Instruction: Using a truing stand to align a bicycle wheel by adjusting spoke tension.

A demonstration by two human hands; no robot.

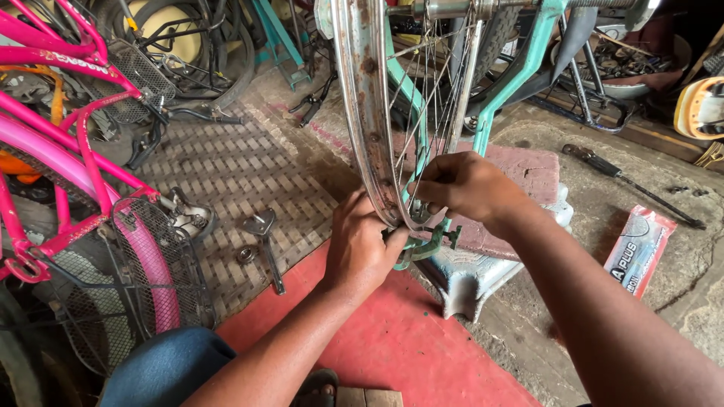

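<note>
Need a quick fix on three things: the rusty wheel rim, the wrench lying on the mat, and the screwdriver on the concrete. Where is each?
rusty wheel rim (363,113): head view, on its rusted outer band.
wrench (265,235): head view, just below its head.
screwdriver (603,161): head view, on the dark handle.

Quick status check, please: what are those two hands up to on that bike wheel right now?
Left hand grips rusty wheel rim at its bottom. Right hand pinches among spokes. Teal frame close behind; wrench lies aside on mat.

Wheel rim cut off at top edge; left hand fingertips hidden behind rim; pink bicycle, left of rim, cropped.
</note>
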